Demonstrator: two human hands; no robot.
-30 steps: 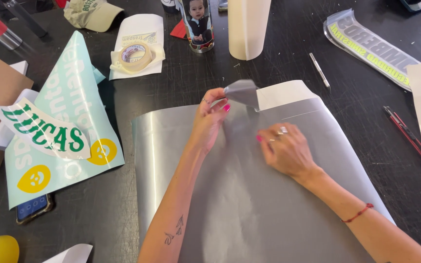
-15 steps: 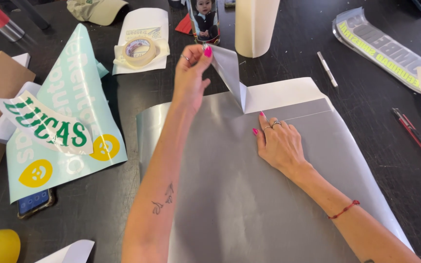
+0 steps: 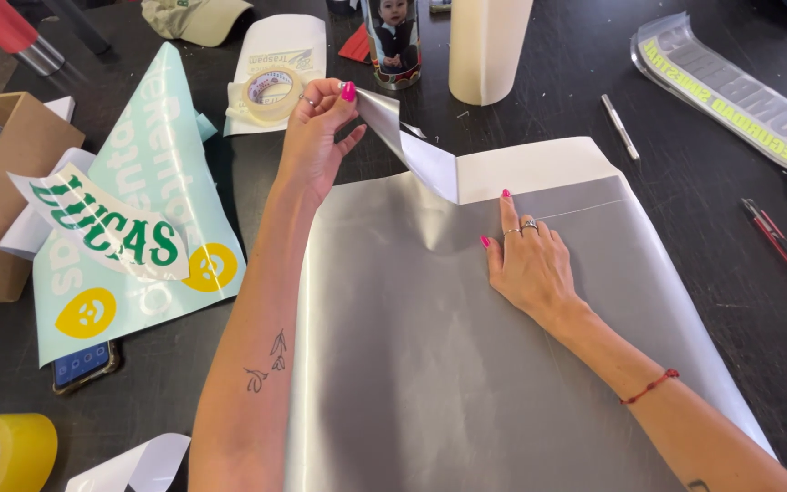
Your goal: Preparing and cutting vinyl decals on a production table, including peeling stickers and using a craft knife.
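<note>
Sheet: silver vinyl sheet (image 3: 430, 364) lay flat across the dark counter (image 3: 712, 301) in front of us, its far left corner lifted off a white backing paper (image 3: 539, 169).
Peeled strip: the raised silver film (image 3: 403, 137) curled up from the far edge, shiny on one face, pale on the other.
Left hand: our left hand (image 3: 311, 137) pinched the tip of that strip, fingers (image 3: 343, 93) closed on it above the counter.
Right hand: our right hand (image 3: 530, 264) lay open and flat, pressing the sheet down just near the peel line; it gripped nothing.
Handling: we judged the film thin, light and floppy, likely to crease or stick to itself; best taken at the freed corner, with the backing held flat.
Around: a teal decal sheet (image 3: 138, 210) with yellow shapes lay to the left, a roll of clear tape (image 3: 270, 91) beyond the left hand, a cream roll (image 3: 489, 46) stood upright at the far edge, a yellow tape roll (image 3: 2, 451) at near left.
</note>
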